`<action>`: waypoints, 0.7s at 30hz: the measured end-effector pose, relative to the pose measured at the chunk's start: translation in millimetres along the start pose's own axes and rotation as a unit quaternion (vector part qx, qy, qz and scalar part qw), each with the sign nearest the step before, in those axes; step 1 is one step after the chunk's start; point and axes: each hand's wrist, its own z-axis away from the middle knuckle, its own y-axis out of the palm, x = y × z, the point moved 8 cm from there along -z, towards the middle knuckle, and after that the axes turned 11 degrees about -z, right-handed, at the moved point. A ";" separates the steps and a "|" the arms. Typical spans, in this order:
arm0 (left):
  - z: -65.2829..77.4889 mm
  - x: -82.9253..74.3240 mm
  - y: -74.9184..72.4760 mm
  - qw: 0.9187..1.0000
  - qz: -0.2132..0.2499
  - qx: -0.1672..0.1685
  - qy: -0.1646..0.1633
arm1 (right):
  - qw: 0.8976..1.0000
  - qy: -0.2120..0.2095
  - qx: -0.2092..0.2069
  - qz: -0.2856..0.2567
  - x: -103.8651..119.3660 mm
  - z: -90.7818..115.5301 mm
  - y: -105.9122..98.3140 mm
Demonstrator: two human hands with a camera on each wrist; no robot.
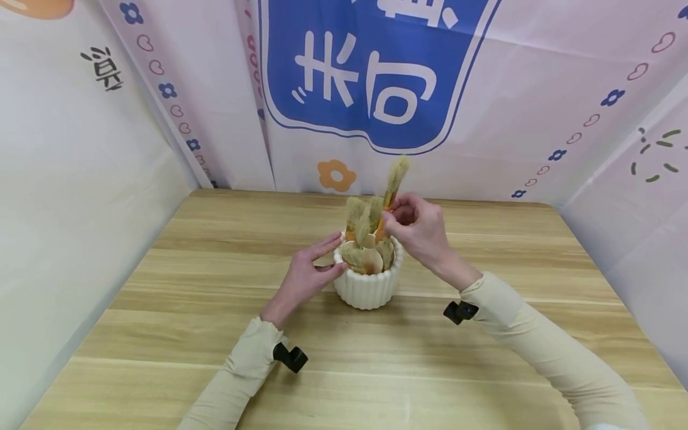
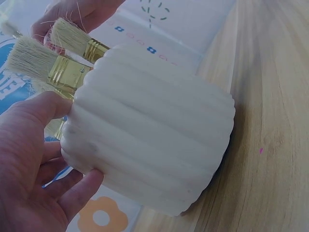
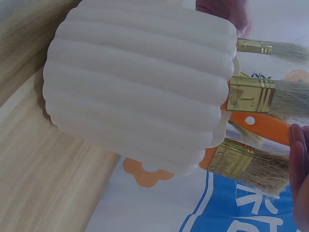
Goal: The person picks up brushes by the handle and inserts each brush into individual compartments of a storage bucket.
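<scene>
A white ribbed pot [image 1: 368,291] stands upright on the table, with several paintbrushes [image 2: 31,58] in it, bristles up. My left hand [image 1: 307,273] holds the pot's left side, thumb near the front rim and other fingers along the wall. With thumb and fingertips, my right hand [image 1: 421,232] pinches an orange-handled paintbrush [image 1: 396,176] at the pot's back right. Its bristles point up, above the others. In the right wrist view its orange handle [image 3: 265,127] slants in behind the rim; the lower end is hidden. Pale rounded wooden ends [image 1: 372,261] show among the bristles.
The wood-grain table [image 1: 226,269] extends around the pot. Behind it hangs a printed cloth backdrop [image 1: 484,119] with a blue sign and an orange flower. Light cloth walls [image 1: 70,179] close off both sides. Each wrist wears a small black camera [image 1: 290,357].
</scene>
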 end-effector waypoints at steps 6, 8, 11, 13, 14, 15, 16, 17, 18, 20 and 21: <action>0.8 -0.5 1.0 1.000 -0.002 0.001 -0.001 | 0.998 0.040 0.045 0.021 -12.8 2.3 8.1; 1.1 -0.1 1.4 1.000 -0.004 0.001 -0.004 | 0.996 0.060 0.059 0.024 -17.5 3.3 9.3; 0.5 1.5 1.8 1.000 -0.007 0.001 -0.006 | 0.993 0.092 0.074 0.029 -22.9 4.0 9.2; -1.2 4.8 2.7 1.000 -0.007 0.000 -0.005 | 0.990 0.108 0.081 0.033 -24.8 4.3 8.5; -2.7 8.8 3.7 1.000 -0.005 -0.001 -0.005 | 0.989 0.115 0.085 0.034 -25.3 4.8 8.5; -4.2 12.9 4.7 1.000 -0.004 -0.002 -0.004 | 0.988 0.119 0.089 0.035 -25.3 5.3 8.4; -5.5 16.9 5.8 1.000 -0.002 -0.002 -0.004 | 0.988 0.121 0.094 0.034 -25.7 6.0 8.6; -7.1 21.5 6.9 1.000 -0.001 -0.004 -0.004 | 0.987 0.123 0.098 0.030 -25.6 7.1 8.7; -8.5 25.7 8.2 1.000 0.000 -0.004 -0.003 | 0.987 0.125 0.100 0.025 -25.6 8.2 8.5; -10.3 32.7 10.0 1.000 0.000 -0.005 -0.001 | 0.986 0.130 0.101 0.011 -26.8 11.2 7.2; -10.3 33.7 10.1 1.000 -0.001 -0.006 0.001 | 0.986 0.134 0.099 -0.002 -28.0 12.7 5.9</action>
